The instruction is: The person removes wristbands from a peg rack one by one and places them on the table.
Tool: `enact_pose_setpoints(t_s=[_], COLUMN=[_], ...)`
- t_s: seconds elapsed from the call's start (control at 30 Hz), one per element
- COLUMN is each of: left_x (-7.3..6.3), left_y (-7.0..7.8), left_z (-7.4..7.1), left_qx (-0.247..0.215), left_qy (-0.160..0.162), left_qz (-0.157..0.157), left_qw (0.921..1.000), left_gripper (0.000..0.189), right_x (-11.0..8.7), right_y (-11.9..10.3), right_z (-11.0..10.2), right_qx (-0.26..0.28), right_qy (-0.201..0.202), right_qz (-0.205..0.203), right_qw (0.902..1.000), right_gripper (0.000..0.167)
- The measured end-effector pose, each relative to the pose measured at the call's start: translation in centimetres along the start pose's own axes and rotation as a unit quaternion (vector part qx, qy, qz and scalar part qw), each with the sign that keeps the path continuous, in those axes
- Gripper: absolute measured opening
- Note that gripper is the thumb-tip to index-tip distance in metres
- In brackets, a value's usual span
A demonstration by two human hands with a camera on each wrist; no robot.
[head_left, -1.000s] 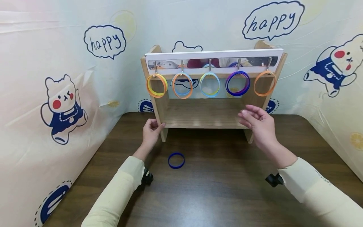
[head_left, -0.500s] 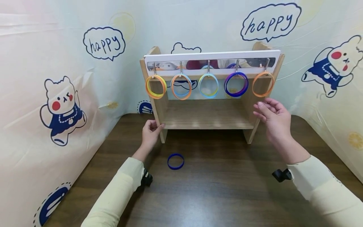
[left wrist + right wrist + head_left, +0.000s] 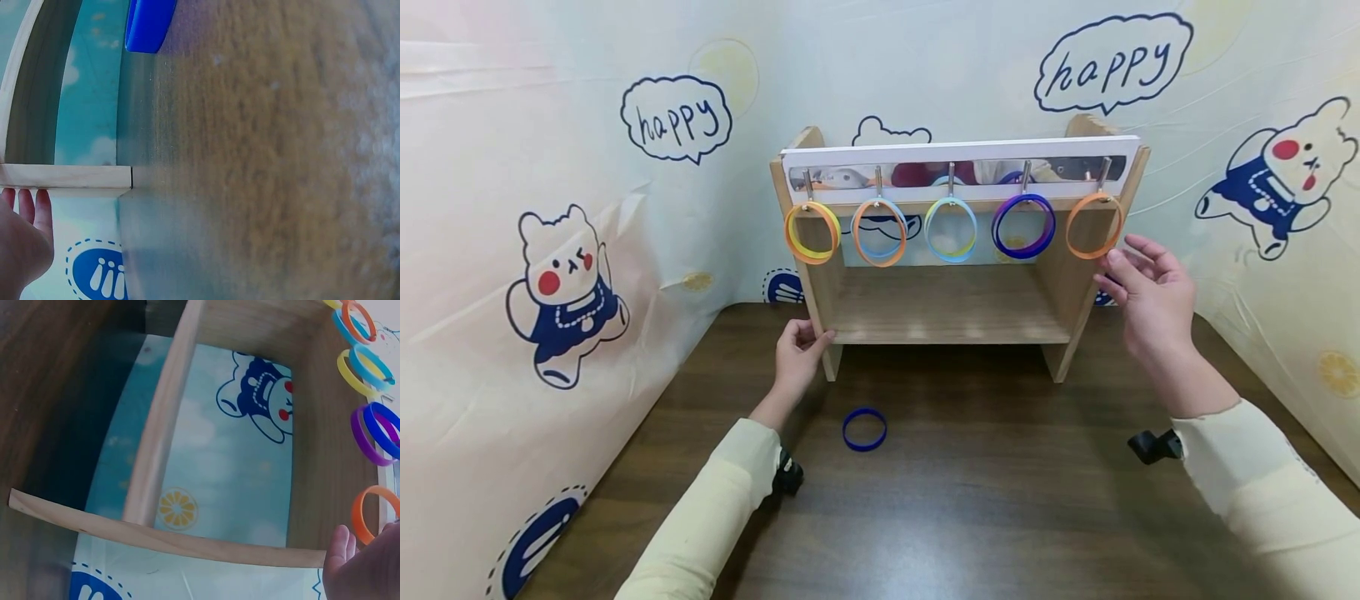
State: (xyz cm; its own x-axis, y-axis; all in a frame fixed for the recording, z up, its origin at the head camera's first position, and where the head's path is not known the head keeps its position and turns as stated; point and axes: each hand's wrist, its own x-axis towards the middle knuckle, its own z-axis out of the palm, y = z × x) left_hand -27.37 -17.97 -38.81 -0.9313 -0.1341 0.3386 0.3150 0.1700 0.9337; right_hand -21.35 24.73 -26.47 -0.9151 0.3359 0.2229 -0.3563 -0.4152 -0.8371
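Note:
My left hand [image 3: 800,354] grips the lower left side panel of the wooden rack [image 3: 951,304], thumb at the front edge; in the left wrist view its fingers [image 3: 44,215] press the panel's outer face. My right hand [image 3: 1161,304] is raised at the rack's right side, fingers loosely bent, thumb tip right at the lower edge of an orange silicone wristband [image 3: 1078,247]. That wristband hangs alone on the rightmost metal hook [image 3: 1105,171]. In the right wrist view, the right hand [image 3: 369,565] partly covers the orange wristband [image 3: 359,515].
Other hooks carry paired wristbands: yellow and orange [image 3: 812,257], orange and light blue [image 3: 880,262], light blue and yellow [image 3: 931,237], blue and purple [image 3: 1051,233]. A dark blue wristband [image 3: 865,448] lies on the brown table [image 3: 970,500]. Printed cloth [image 3: 587,50] surrounds the table.
My right hand has moved up and to the right, from before the shelf to the orange wristband. The left hand stays on the side panel.

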Motion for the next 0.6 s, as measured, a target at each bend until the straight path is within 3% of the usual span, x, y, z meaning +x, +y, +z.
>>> enact_pose_setpoints(t_s=[0.6], left_x=[0.0], left_y=[-0.16], left_z=[0.0], left_qx=[0.0], left_qy=[0.001], left_qz=[0.008], left_qw=[1.0], left_gripper=[0.028], right_x=[0.53], right_y=[-0.62], right_z=[0.52], right_qx=[-0.039], right_qy=[-0.001], right_qz=[0.011], right_qw=[0.9992], right_gripper=[0.052])
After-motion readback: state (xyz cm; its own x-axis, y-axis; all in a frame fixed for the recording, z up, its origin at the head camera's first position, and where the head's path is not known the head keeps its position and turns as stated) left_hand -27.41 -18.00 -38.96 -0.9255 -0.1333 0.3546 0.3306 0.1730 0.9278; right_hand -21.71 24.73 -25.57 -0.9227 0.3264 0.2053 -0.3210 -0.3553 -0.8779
